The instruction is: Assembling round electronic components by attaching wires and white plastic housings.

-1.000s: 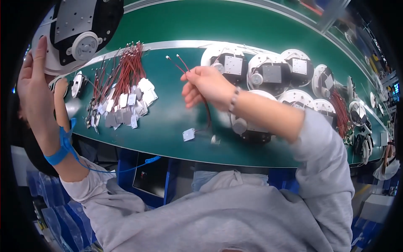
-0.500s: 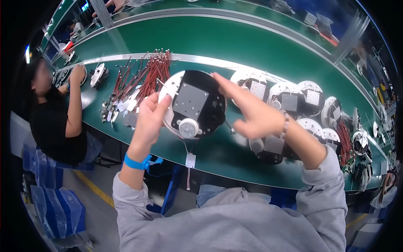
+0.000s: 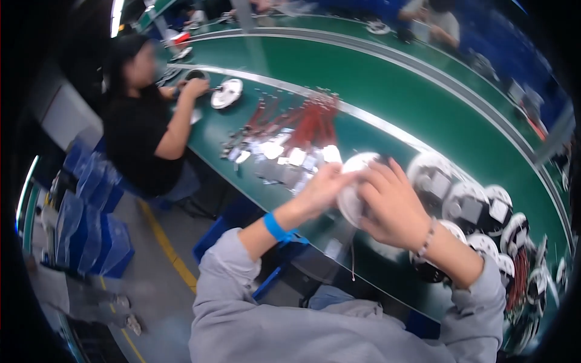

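A round white disc unit [image 3: 350, 204] is held up over the near part of the bench, tilted and smeared by motion. At its left edge my left hand [image 3: 322, 189] grips it, with the thumb along the rim. My right hand [image 3: 392, 209] has its fingers wrapped over the right side and covers much of the unit. A pale thin wire [image 3: 353, 260] dangles below it. Just beyond my left hand lie small silvery plates [image 3: 296, 158] attached to bundles of red wires [image 3: 315, 124].
Several similar white-and-black disc units [image 3: 465, 204] crowd the green bench [image 3: 242, 181] at right, beside more red wires [image 3: 518, 284]. A co-worker in black [image 3: 142, 115] sits at left near another disc unit [image 3: 227, 94]. Blue plastic-covered bins [image 3: 100, 242] stand on the floor.
The view has swung, so the bench and co-worker appear farther right. The disc unit has been turned and its black side is mostly hidden. My right hand has closed over it.
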`<state>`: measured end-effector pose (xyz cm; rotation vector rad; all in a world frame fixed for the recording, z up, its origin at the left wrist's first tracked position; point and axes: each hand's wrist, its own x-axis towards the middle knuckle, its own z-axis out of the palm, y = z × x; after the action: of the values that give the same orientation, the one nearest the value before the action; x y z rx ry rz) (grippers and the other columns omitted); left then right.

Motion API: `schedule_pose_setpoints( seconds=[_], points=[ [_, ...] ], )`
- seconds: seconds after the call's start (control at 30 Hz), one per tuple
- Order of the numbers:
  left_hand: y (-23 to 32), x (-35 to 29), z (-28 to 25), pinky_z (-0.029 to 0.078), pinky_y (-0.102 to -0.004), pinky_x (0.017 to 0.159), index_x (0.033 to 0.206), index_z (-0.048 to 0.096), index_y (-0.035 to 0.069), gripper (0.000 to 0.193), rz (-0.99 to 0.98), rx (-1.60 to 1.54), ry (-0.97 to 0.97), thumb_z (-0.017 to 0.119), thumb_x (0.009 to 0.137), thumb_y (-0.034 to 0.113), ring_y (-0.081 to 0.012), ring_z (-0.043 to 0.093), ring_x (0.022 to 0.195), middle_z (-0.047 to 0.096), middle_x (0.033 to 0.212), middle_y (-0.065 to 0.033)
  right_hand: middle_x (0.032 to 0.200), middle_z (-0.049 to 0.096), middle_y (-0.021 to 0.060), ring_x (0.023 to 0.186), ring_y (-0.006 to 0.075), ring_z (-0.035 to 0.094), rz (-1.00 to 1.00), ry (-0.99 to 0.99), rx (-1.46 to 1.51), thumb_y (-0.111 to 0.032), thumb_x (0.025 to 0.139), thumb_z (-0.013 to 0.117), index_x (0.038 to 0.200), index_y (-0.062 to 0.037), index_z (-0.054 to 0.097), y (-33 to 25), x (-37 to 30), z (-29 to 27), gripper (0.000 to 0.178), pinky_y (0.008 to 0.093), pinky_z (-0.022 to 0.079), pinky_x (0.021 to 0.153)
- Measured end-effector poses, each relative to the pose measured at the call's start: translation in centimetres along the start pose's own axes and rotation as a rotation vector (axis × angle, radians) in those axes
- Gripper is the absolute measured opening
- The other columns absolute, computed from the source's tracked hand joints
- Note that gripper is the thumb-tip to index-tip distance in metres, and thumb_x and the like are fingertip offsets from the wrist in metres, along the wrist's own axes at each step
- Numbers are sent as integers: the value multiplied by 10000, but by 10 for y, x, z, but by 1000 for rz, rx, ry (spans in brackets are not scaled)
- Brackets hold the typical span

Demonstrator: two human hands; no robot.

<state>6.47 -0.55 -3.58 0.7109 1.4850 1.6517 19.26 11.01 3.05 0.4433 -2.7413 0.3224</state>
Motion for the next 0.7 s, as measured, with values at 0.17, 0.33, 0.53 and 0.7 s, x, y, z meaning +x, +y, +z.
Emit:
schedule_pose_setpoints(
  seconds=[0.17, 0.33, 0.53, 0.7],
  points=[
    [25, -17, 2, 503, -258, 565, 984, 455, 17, 241, -46, -59, -24, 430, 841, 209, -123, 579, 737, 552, 853, -65, 1032, 463, 163, 1035, 352, 413, -97, 116, -131, -29, 593, 561, 720, -10, 475, -8, 9, 5, 154, 505, 290, 898],
    [18, -14, 2, 504, -241, 575, 984, 440, 8, 246, 50, -37, -65, 421, 843, 208, -110, 575, 733, 545, 858, -57, 927, 509, 159, 896, 314, 507, -187, 224, 133, -82, 730, 517, 663, -3, 471, -21, 14, -20, 114, 486, 314, 893],
    [4, -6, 8, 506, -261, 550, 988, 431, -11, 282, 55, -19, -37, 427, 849, 234, -113, 578, 687, 555, 845, -67, 475, 296, -62, 401, 21, 235, 268, 455, 1495, -362, 890, 278, 703, -13, 455, -28, 17, -57, 434, 176, 174, 367],
    [-2, -3, 19, 495, -245, 541, 1002, 437, 2, 283, 37, -146, -46, 436, 846, 238, -103, 576, 696, 560, 847, -55, 494, 240, -84, 397, 22, 219, 355, 437, 1235, -321, 871, 294, 747, -28, 476, -24, 22, -78, 367, 178, 162, 362]
  ],
)
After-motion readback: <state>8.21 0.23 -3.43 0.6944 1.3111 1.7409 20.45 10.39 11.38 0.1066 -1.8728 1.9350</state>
